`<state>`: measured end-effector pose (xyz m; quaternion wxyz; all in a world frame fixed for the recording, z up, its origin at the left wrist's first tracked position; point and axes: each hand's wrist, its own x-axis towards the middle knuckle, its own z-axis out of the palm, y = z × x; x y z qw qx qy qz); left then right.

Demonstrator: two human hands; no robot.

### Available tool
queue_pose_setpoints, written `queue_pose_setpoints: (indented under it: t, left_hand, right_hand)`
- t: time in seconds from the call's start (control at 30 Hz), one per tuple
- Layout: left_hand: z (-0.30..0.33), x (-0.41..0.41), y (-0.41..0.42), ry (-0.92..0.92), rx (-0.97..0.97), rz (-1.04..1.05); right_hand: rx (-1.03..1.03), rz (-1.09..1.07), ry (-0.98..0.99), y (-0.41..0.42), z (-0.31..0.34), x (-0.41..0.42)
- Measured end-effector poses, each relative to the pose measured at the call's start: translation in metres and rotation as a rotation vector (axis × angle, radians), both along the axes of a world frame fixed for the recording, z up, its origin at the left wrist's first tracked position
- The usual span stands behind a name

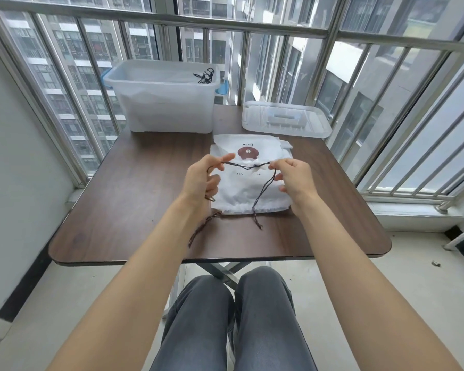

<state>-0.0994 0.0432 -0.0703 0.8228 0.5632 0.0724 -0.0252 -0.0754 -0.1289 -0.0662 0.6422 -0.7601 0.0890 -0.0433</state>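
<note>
Dark drawstring cord of white cloth bag, pinched taut between left grip and right grip: knotting step, probably; next, pull it snug.

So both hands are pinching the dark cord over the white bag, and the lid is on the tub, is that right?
Not quite: in the head view the lid lies on the table beside the open tub; the rest holds.

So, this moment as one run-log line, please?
left hand: pinches cord | right hand: pinches cord | cord: stretched between hands | white bag: lies on table below | bin: open, lid beside
</note>
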Motion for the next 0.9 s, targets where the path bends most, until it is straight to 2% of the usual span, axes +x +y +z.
queue_pose_setpoints:
  t: [0.1,0.17,0.27,0.4,0.47,0.67,0.9]
  left_hand:
    - [0.009,-0.001,-0.011,-0.048,-0.081,-0.142]
    - [0.012,-0.001,-0.019,-0.068,-0.051,-0.190]
    - [0.010,0.002,-0.027,-0.105,0.020,-0.185]
    - [0.005,0.006,-0.032,-0.106,0.057,-0.164]
    - [0.003,0.006,-0.034,-0.111,0.087,-0.165]
    - [0.000,0.005,-0.036,-0.135,0.200,-0.166]
    - [-0.001,0.005,-0.032,-0.219,0.334,-0.224]
  right_hand:
    - [0.097,-0.002,-0.032,0.001,-0.002,-0.002]
    - [0.133,-0.020,-0.046,0.001,-0.005,-0.004]
    - [0.223,-0.030,-0.044,0.001,-0.008,-0.006]
    - [0.464,0.053,-0.046,0.005,-0.005,-0.008]
    - [0.505,0.091,-0.042,0.006,-0.005,-0.008]
    - [0.332,0.110,-0.090,0.011,-0.004,-0.006]
    - [0.262,0.199,-0.129,0.011,-0.006,0.001]
